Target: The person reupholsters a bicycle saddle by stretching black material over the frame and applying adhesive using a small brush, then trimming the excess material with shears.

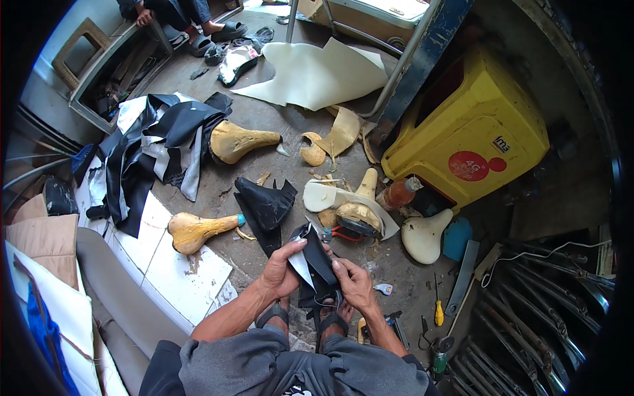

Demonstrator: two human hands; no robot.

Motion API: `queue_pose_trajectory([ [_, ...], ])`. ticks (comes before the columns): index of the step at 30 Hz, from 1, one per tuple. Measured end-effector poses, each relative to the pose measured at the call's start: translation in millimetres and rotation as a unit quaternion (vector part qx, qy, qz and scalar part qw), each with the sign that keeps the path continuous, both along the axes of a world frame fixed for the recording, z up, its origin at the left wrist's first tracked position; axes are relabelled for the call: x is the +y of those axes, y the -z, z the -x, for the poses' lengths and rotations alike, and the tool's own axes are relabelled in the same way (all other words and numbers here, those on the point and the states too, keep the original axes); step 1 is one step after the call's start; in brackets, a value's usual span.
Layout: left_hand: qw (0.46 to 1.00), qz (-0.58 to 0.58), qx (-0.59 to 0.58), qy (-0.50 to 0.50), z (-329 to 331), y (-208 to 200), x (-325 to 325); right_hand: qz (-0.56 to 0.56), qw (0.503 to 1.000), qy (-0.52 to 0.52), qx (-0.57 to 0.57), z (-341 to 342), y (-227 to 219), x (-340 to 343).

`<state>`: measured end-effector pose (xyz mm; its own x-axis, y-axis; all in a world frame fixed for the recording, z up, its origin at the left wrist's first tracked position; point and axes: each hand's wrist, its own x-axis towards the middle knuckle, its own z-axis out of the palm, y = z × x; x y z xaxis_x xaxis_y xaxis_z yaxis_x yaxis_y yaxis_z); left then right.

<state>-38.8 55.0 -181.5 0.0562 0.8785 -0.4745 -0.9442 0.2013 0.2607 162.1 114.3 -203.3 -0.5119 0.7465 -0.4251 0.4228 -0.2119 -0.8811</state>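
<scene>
Between my two hands is a piece of black leatherette [321, 267] with a pale underside, folded over above my feet. My left hand [282, 269] grips its left edge, thumb on top. The right edge is pinched by my right hand [354, 284]. Just beyond lies a black saddle cover [266, 203]. A bare yellowish foam saddle [198, 231] rests to the left, and another foam saddle [241, 141] lies farther off. Red-handled scissors [345, 233] lie partly hidden under a cluster of pale foam pieces [343, 198]. To the right sits a cream saddle [426, 236].
Black and silver scraps [165, 135] are heaped at left. A yellow plastic stool [475, 125] lies on its side at right, near an orange bottle [399, 193], a yellow-handled screwdriver [438, 313] and metal frames [528, 317]. A white sheet [323, 74] lies farther back; another person [178, 13] sits beyond.
</scene>
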Motion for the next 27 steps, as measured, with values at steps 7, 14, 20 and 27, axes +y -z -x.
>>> queue_pose_trajectory([
  [7, 1.0, 0.007, 0.004, -0.012, -1.4, 14.0, -5.5, -0.285, 0.954, -0.075, 0.051, 18.9, -41.4, 1.4],
  [14, 1.0, -0.009, -0.025, 0.0, -8.4, 6.7, -5.4, -0.35, 0.934, -0.048, 0.045, 13.8, -26.3, -1.1],
  [20, 1.0, -0.013, -0.027, -0.002, -5.6, 3.3, -3.2, -0.307, 0.95, -0.02, 0.048, 15.9, -31.4, -3.8],
  [27, 1.0, -0.001, 0.022, -0.022, -0.8, 13.0, -7.3, -0.299, 0.946, -0.098, 0.082, 17.8, -40.3, 0.5],
])
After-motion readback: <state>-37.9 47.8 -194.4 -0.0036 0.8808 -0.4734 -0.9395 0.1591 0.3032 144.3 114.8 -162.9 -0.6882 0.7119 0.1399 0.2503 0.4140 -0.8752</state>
